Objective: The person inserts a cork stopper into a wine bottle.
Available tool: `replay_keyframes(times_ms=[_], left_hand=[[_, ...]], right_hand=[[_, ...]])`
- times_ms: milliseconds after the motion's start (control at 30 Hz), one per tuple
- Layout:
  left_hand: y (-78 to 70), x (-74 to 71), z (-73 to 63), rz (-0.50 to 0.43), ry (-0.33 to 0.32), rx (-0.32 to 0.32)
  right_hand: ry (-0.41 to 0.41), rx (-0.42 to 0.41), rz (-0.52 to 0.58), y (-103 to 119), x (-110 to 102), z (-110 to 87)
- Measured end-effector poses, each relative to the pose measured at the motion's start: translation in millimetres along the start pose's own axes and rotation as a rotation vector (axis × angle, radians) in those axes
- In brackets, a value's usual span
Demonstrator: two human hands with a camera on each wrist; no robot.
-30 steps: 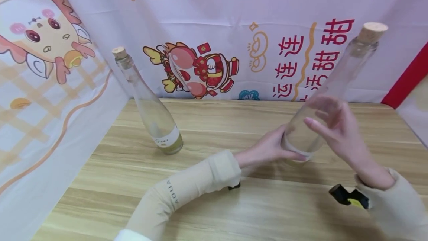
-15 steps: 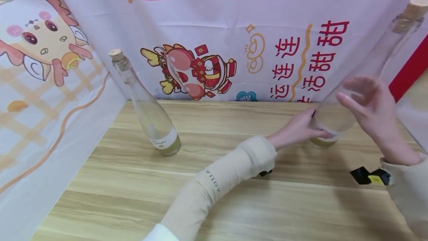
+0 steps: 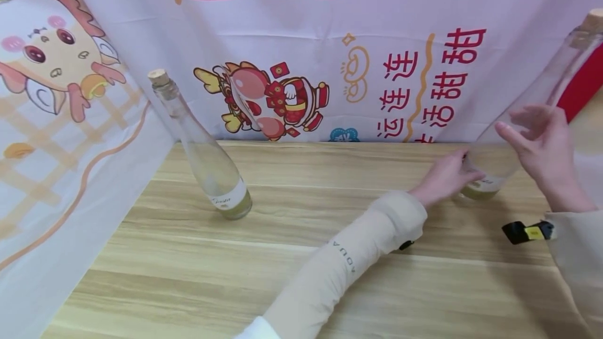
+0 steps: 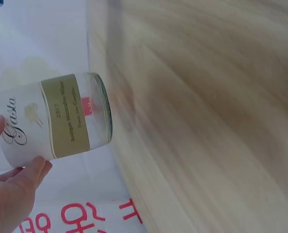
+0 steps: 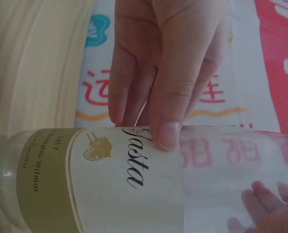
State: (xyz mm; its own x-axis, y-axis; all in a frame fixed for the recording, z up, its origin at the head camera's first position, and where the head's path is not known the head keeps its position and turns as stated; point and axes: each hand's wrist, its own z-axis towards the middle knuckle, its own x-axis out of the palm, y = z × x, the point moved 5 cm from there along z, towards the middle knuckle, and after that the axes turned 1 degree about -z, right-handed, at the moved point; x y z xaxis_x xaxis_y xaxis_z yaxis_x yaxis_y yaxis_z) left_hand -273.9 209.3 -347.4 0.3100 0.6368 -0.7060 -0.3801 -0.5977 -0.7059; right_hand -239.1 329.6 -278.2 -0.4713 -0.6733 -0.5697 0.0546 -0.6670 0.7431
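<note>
A tall clear glass bottle point(image 3: 556, 75) with a cork point(image 3: 592, 21) stands tilted in the head view at the table's far right. My left hand point(image 3: 447, 176) grips it low down, at the white and olive label point(image 4: 61, 116). In the right wrist view the left thumb presses the label's edge. Higher on the body, my right hand point(image 3: 548, 153) curls round the glass, its fingers showing through. Whether the base touches the table I cannot tell. A second, matching corked bottle point(image 3: 212, 164) stands at the left, apart from both hands.
The wood-grain table point(image 3: 264, 271) runs up to a printed cloth point(image 3: 301, 25) with red lettering and cartoon figures at the back. Another printed cloth point(image 3: 61, 171) hangs along the left side. A black wrist strap point(image 3: 518, 232) sits at the right cuff.
Both hands have carried the held bottle rightward and a little further back across the table. Its cork has come near the right edge of the head view. The left bottle stays in place.
</note>
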Motion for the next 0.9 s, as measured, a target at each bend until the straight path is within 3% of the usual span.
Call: replay_keyframes(times_ms=[200, 433, 633, 767, 900], left_hand=[[-1.6, 12.3, 3.8, -0.035, -0.009, -0.007], [2.5, 21.2, 3.1, -0.026, 0.114, 0.04], [13.1, 18.4, 1.2, -0.039, 0.162, 0.095], [26.0, 4.7, -12.3, -0.035, 0.21, 0.079], [37.7, -28.7, -32.8, -0.042, 0.232, 0.106]], right_hand=[[-0.024, 0.01, 0.006, -13, -2, 7.7], [-0.012, 0.019, 0.027, -27, -2, 12.5], [0.013, 0.033, 0.021, -32, -2, 14.9], [0.053, 0.117, 0.04, -32, -2, 13.1], [-0.07, 0.134, 0.043, -20, -15, 4.0]])
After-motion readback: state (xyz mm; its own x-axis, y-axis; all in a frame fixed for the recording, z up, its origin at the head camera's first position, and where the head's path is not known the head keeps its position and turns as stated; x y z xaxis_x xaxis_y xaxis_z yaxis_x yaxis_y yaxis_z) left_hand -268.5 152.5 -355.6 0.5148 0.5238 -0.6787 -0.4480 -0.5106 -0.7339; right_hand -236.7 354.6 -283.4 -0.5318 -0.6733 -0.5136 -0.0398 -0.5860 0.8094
